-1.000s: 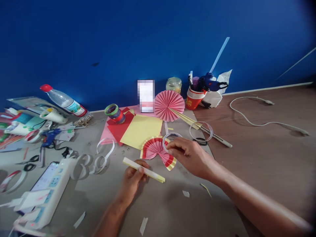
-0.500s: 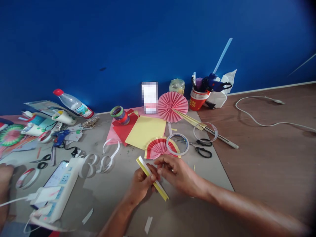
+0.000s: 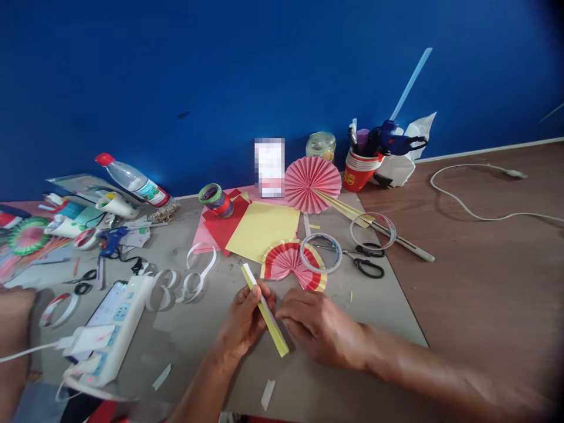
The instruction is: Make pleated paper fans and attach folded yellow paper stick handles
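Blue wall behind; cluttered desk (image 3: 198, 352). My left hand (image 3: 242, 320) clamped folded yellow strip (image 3: 269, 322) near red fan (image 3: 288, 261); right hand (image 3: 317, 329) touched its lower end, grip unclear. Judged best: squeeze layers flat, edges aligned.

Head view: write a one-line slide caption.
Left hand holds a folded yellow strip, right hand beside it, near a red paper fan.

Both hands, left (image 3: 242, 320) and right (image 3: 315, 326), pinch a folded yellow paper strip (image 3: 265, 311).
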The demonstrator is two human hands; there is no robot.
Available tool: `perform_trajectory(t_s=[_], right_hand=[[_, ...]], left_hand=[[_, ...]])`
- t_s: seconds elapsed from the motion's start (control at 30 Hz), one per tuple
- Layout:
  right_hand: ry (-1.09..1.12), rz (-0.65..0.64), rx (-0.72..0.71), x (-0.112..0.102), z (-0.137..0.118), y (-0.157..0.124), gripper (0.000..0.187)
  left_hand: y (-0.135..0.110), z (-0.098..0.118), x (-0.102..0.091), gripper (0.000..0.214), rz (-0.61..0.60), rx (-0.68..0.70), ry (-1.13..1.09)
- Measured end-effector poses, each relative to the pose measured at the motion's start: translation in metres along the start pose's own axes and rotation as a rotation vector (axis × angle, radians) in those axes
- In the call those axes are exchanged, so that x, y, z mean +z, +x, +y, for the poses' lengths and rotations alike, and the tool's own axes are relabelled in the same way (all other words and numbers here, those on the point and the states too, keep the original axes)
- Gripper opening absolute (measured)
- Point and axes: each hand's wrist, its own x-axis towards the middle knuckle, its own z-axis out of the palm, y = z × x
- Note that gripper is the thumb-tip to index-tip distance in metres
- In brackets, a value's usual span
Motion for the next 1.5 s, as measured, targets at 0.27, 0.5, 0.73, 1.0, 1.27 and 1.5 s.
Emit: perform_trajectory(t_s=[0.27,0.5,0.73,1.0,1.27,1.5], right_hand=[[0.173,-0.064,0.261,0.0,-0.012,0.002,0.013],[0.584,-0.031,0.601,0.011,-0.007,0.002,0.006],[0.584,0.117,0.633,0.022,0.003,0.0,0.006],[0.235,0.061,0.477,0.007,-0.004,0.002,0.018],[-0.058,0.085,0.25,0.009,0.003,-0.003,0.02],[-0.153,0.092,0.16,0.01,0.009,-0.002,0.02]], left_hand=[[-0.001,-0.002,0.002,0.039,0.021,0.032,0.023],[-0.003,-0.006,0.002,0.038,-0.009,0.074,0.016],[-0.004,-0.011,0.006,0.034,-0.043,0.004,0.089],[-0.003,-0.012,-0.003,0.026,-0.097,0.018,0.227],[-0.005,-0.014,-0.005,0.028,-0.139,-0.023,0.201],[-0.003,-0.016,-0.004,0.033,-0.148,-0.062,0.143]])
